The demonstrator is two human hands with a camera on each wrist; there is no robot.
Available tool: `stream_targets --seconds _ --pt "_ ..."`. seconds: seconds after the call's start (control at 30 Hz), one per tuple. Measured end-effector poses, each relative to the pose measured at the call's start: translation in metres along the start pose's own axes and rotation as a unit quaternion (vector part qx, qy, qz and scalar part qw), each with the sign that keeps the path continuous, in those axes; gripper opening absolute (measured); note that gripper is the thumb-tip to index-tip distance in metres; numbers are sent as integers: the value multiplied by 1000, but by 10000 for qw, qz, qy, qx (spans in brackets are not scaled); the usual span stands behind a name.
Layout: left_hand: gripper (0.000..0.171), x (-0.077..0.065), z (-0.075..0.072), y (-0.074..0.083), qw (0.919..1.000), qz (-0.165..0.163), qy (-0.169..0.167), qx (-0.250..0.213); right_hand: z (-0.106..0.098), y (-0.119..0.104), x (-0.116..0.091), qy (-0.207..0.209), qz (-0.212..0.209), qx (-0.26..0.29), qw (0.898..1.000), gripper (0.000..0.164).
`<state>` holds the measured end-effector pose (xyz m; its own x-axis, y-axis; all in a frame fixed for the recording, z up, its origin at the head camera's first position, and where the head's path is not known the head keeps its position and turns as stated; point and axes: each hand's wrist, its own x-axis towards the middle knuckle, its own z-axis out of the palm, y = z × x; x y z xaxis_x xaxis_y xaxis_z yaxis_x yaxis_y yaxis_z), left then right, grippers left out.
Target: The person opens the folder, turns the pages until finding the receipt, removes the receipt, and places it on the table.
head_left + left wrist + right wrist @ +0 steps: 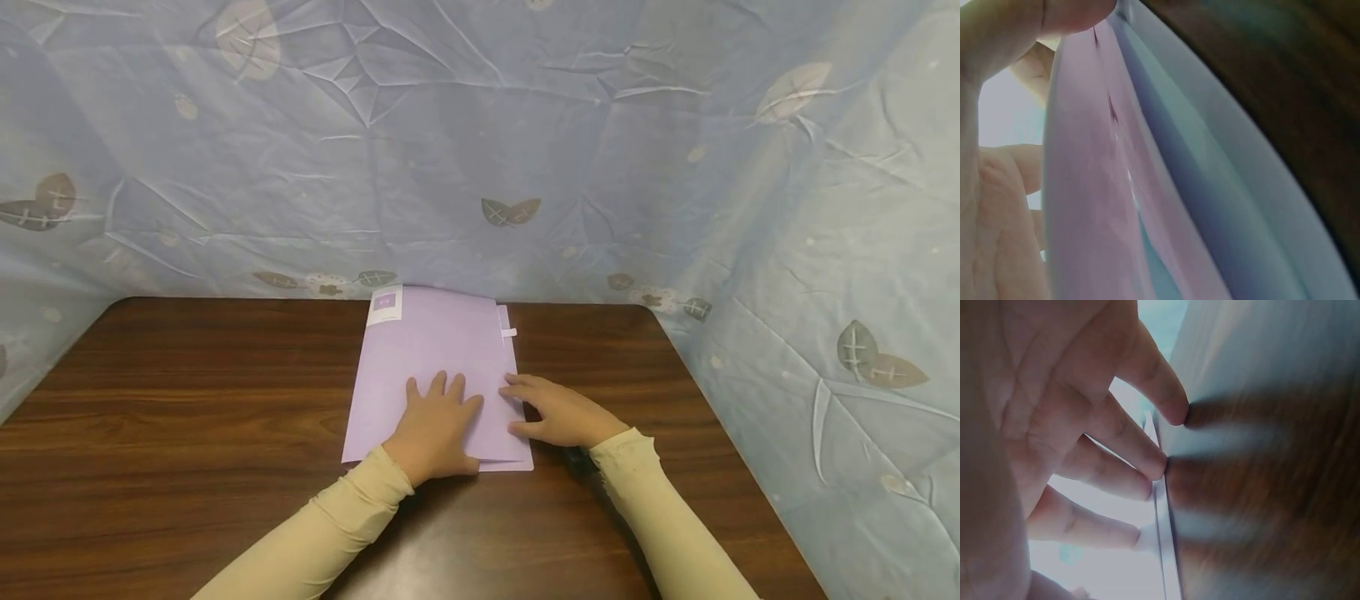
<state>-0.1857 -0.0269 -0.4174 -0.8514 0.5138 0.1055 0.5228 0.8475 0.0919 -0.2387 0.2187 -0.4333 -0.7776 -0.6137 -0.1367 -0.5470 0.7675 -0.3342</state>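
A light purple folder lies on the brown wooden table, with a white label at its top left corner and a small white tab on its right side. My left hand rests spread on the lower part of the cover, its thumb near the bottom edge. In the left wrist view the folder's layers gape apart at that edge. Along the folder's right edge, my right hand touches with loosely spread fingers; the right wrist view shows the fingertips at the edge and on the table.
The wooden table extends to both sides of the folder. Behind it and at the right hangs a pale blue leaf-patterned cloth, close to the folder's top edge. Something dark shows under the right wrist.
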Motion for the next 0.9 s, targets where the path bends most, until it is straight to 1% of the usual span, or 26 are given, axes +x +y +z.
stream_targets --seconds 0.23,0.43,0.6,0.77,0.9 --pt "85 4 1 2 9999 -97 -96 91 -1 0 -2 75 31 183 9998 67" --pt "84 5 1 4 9998 -118 -168 5 -2 0 -2 184 -9 309 9994 61" --pt "83 4 1 5 9995 -181 -252 -13 -1 1 -1 277 110 327 9990 60" --pt "80 4 2 6 9995 -183 -240 -27 0 3 1 307 218 444 9983 64" --pt "76 4 2 4 9998 -121 -127 -113 0 4 2 305 277 598 9974 66"
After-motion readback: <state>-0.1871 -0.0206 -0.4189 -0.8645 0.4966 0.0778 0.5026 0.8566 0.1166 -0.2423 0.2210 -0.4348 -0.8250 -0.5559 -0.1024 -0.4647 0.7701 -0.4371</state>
